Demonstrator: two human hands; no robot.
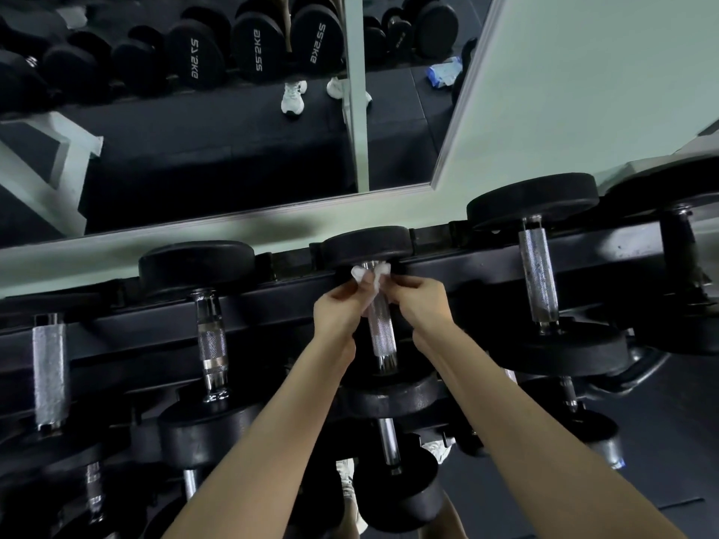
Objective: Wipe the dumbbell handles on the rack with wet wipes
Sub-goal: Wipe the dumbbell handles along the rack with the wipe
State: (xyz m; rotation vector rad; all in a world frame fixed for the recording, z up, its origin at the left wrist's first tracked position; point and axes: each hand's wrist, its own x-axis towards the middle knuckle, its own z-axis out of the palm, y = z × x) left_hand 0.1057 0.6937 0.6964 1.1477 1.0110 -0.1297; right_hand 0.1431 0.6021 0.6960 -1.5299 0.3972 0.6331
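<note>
A black dumbbell rack point(447, 266) holds several dumbbells with knurled silver handles. The middle dumbbell's handle point(383, 332) runs away from me. A white wet wipe point(369, 275) is bunched at the far end of that handle. My left hand point(336, 309) pinches the wipe from the left. On the other side my right hand point(418, 301) pinches it too. Both hands sit over the upper part of the handle, and its lower half shows bare.
Neighbouring handles lie to the left point(212, 340) and right point(539, 274) on the same tier, with a lower tier of dumbbells point(389, 445) beneath my arms. A wall mirror point(218, 149) behind the rack reflects dumbbells, shoes and a blue wipe pack point(443, 73).
</note>
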